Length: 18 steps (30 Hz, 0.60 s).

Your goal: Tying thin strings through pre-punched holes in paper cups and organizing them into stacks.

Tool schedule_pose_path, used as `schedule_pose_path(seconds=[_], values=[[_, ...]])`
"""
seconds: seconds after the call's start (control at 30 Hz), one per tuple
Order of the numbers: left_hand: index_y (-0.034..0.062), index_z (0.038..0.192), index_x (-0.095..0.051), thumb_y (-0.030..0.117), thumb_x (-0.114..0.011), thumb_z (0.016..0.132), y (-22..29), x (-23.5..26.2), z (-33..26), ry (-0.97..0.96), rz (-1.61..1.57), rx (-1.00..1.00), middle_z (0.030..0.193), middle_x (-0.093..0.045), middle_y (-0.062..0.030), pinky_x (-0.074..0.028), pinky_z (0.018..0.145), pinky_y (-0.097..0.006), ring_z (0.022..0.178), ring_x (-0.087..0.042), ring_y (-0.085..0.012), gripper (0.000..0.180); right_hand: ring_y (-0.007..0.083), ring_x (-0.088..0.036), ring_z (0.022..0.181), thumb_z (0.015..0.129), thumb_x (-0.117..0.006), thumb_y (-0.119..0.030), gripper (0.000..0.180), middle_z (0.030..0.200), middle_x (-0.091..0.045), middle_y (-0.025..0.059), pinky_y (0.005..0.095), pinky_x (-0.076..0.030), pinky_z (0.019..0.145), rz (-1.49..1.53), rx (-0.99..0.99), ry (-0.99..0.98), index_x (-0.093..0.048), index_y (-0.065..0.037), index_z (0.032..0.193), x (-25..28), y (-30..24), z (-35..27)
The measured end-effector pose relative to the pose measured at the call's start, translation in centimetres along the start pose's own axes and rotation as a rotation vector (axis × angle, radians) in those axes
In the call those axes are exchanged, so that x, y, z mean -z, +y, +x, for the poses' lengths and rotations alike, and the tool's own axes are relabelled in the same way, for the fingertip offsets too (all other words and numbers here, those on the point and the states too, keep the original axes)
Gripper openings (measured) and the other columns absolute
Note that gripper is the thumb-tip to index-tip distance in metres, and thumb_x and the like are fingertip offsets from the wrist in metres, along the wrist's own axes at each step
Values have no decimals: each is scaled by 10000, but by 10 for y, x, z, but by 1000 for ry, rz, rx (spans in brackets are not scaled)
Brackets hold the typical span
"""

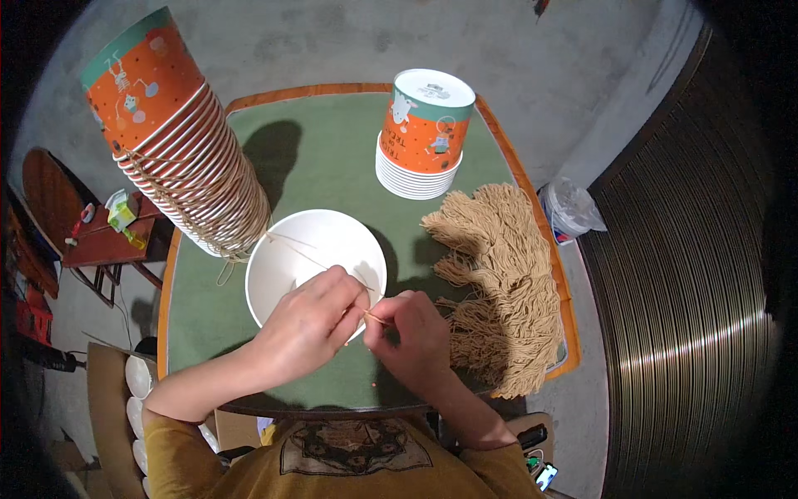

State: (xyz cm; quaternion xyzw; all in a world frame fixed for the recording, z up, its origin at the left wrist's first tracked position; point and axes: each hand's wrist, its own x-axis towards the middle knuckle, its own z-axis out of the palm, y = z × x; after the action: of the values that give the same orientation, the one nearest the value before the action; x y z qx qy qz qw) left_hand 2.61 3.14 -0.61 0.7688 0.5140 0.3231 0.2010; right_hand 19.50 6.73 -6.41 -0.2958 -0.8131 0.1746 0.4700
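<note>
A white paper bucket [349, 241] stands in front of me, its open mouth facing up. At its near right rim, my left hand [307, 324] and my right hand [413, 341] come close together. Both hands are closed in a pinch on a thin tan cord [303, 254], part of which stretches across the bucket's mouth to its far left rim. The fingers partly hide where the cord meets the rim. To the right lies a thick heap of tan cords [515, 291]. A tall leaning stack of orange and green paper buckets [150, 87], draped with cords, rises at the left.
A shorter upside-down bucket stack [426, 137] stands at the back of the green table [332, 150]. Left are a brown bench [108, 237] and a cardboard box [108, 391] of white containers. A pail [565, 208] sits right, before a ribbed metal shutter [690, 308].
</note>
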Motion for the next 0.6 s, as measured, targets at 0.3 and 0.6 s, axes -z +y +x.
schedule_pose_path(seconds=[0.3,0.6], values=[[14,877,-500,18,-591,848,-3,-4,0,35,-215,105,824,-564,-97,-470,614,-315,706,-586,-213,96,271,-574,708,691,-714,-53,288,797,-552,75,371,-488,624,-34,39,30,-527,-92,906,-1,2,-2],[32,887,-501,23,-607,851,-10,-11,1,26,-490,242,798,-534,-21,-453,662,-266,733,-516,-97,112,202,-560,656,745,-689,-53,196,768,-553,50,322,-477,607,132,-139,40,-537,-78,866,-2,-2,-6]])
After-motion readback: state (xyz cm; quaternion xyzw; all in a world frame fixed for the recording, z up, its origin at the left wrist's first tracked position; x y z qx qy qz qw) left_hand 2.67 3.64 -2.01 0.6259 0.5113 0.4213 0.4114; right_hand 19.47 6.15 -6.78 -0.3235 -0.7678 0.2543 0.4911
